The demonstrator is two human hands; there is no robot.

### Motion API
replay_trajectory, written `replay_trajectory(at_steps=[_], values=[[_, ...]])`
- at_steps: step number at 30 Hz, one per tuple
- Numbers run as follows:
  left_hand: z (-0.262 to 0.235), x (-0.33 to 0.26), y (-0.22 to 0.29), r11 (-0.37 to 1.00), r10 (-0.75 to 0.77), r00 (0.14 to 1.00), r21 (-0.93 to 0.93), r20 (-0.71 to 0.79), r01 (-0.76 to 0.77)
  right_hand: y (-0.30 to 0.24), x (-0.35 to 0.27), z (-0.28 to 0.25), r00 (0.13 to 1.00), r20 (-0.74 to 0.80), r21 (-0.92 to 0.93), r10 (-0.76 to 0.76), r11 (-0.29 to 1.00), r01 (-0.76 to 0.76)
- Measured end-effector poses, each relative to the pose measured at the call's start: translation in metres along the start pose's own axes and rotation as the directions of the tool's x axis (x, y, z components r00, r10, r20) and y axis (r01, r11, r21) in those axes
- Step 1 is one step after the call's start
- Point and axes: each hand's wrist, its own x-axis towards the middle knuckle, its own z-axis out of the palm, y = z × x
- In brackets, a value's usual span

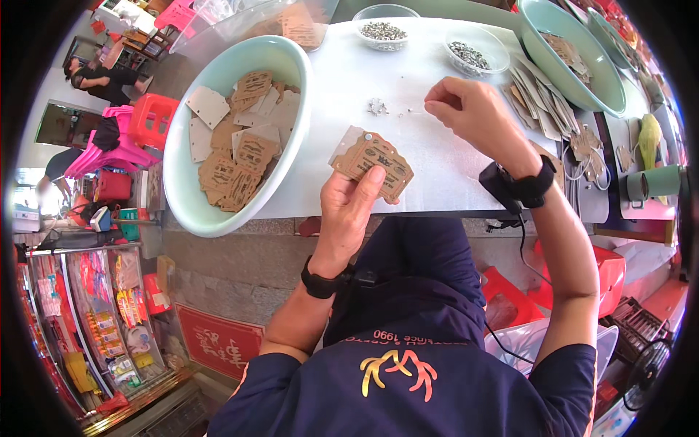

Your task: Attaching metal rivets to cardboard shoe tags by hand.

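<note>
My left hand (349, 207) holds a small stack of brown cardboard tags (373, 162) just above the near edge of the white table (429, 156), thumb pressed on the top tag. My right hand (473, 113) hovers over the table farther back, fingertips pinched together near a few small metal pieces (378, 108) lying loose on the surface. Whether something tiny sits between those fingertips cannot be seen.
A pale green basin (182, 164) of brown tags sits at the left. Two clear bowls of metal eyelets (384, 30) (470, 53) stand at the back. A second green basin (575, 54) and fanned tags (542, 109) lie right. A green cup (655, 182) stands far right.
</note>
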Motion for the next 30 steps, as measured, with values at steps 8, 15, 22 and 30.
replay_trajectory(at_steps=[8, 15, 22, 30], values=[[-0.003, 0.002, -0.001, 1.0, 0.012, 0.999, 0.021, 0.051, -0.013, 0.008, 0.029, 0.023, 0.985, 0.047, -0.321, -0.165, 0.932, 0.171], [-0.006, 0.001, -0.002, 1.0, 0.015, 0.998, 0.024, 0.062, -0.016, 0.007, 0.032, 0.029, 0.976, 0.086, -0.44, -0.199, 0.871, 0.217], [-0.005, 0.001, -0.002, 0.999, 0.016, 0.998, 0.05, 0.06, -0.019, 0.002, 0.033, 0.021, 0.995, 0.082, -0.485, -0.061, 0.87, 0.093], [0.001, 0.002, 0.002, 0.998, -0.003, 1.0, 0.066, 0.019, 0.001, 0.004, 0.042, 0.022, 0.991, 0.134, -0.537, -0.018, 0.839, 0.088]])
